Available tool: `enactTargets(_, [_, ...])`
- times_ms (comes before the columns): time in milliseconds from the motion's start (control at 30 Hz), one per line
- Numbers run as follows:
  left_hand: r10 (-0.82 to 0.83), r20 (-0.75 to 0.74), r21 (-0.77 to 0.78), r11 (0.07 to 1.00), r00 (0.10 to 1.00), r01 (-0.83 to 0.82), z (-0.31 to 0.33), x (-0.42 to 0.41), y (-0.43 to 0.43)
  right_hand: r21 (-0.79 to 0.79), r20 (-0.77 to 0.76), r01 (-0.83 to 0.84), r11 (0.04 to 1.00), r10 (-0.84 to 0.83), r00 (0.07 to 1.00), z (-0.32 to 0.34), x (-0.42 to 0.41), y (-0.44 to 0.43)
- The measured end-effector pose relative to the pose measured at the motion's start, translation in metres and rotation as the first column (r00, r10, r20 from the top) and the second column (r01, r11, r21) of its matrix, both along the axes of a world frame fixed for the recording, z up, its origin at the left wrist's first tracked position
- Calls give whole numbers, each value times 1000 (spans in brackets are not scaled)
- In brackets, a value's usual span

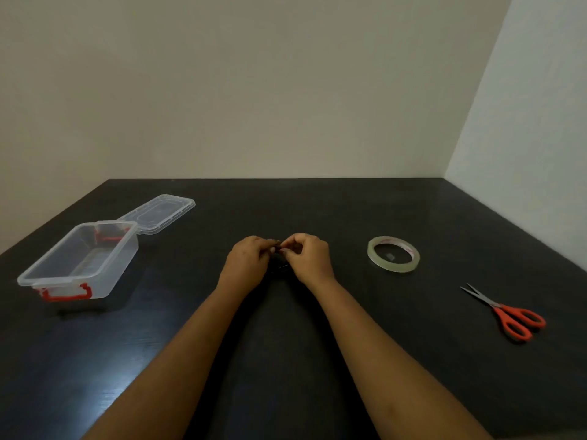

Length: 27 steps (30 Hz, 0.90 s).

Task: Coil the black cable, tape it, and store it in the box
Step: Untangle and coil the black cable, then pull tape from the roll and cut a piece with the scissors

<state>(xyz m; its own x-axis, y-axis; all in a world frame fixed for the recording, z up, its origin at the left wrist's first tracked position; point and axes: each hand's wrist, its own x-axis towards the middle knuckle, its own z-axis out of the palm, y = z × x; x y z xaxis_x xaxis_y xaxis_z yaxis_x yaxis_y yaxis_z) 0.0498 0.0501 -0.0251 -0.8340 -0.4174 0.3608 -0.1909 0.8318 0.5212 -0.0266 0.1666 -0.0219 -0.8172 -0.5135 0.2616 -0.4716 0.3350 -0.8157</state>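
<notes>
clear box open near left edge of table, lid behind it. left hand and right hand both pinch black cable mid-table. tape roll, red scissors toward right edge.

We hold both forearms forward, our left grip and right grip meeting at the fingertips, both pinching the black cable.

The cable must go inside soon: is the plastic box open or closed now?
Open. The clear box has no cover on top; its lid lies on the table behind it.
</notes>
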Motion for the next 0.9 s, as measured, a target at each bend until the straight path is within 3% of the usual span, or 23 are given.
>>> enactTargets(300, [-55,135,-165,983,989,77,-2,4,7,83,-23,110,990,-108,994,1,13,20])
enactTargets(400, [-50,114,-250,965,992,77,0,10,11,115,-193,235,965,-210,959,2,14,39])
enactTargets(533, [-52,54,-371,926,997,69,4,19,19,271,-465,492,827,-335,819,11,4,74])
enactTargets(700, [-68,-69,-443,896,995,31,2,24,28,503,-459,605,618,-402,792,9,-19,109])
enactTargets(800, [-79,-112,-423,906,991,24,4,21,39,541,-418,565,624,-383,824,8,-30,115])
enactTargets(900, [-93,-130,-346,937,987,43,6,8,49,415,-400,549,725,-397,826,15,-33,107])
